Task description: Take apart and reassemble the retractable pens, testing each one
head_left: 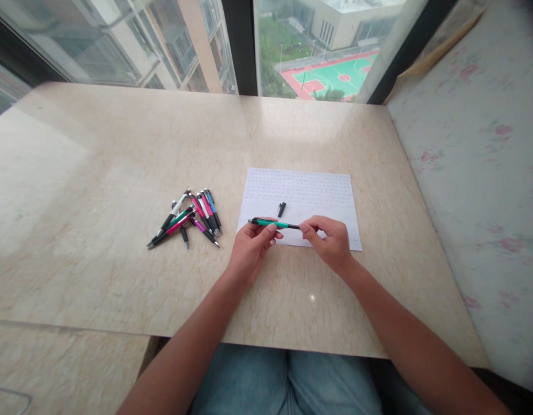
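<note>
I hold a green pen level over the near edge of a white sheet of paper covered with faint writing. My left hand pinches the green barrel. My right hand pinches the pen's dark right end. A small black pen part lies loose on the paper just behind the pen.
A pile of several coloured pens lies on the beige marble table to the left of my hands. Windows run along the table's far edge. A flowered surface borders the table on the right. My knees in jeans show below the near edge.
</note>
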Available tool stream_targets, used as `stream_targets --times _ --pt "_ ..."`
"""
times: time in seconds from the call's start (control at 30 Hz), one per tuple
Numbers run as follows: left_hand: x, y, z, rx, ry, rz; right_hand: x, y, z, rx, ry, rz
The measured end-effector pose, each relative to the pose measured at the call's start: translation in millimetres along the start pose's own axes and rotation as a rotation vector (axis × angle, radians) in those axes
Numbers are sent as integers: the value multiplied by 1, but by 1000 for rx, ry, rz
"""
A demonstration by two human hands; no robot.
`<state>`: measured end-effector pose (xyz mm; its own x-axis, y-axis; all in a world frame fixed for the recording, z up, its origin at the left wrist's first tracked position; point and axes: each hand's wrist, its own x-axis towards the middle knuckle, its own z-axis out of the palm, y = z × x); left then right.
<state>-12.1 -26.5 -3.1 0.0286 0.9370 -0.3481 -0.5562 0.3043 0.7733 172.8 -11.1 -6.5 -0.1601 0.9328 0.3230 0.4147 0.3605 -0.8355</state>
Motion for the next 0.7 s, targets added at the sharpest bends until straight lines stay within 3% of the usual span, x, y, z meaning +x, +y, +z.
stream_targets --times 0.7 --pt "0 1 1 3 8 -3 -3 -4 3 -71 -13 -73"
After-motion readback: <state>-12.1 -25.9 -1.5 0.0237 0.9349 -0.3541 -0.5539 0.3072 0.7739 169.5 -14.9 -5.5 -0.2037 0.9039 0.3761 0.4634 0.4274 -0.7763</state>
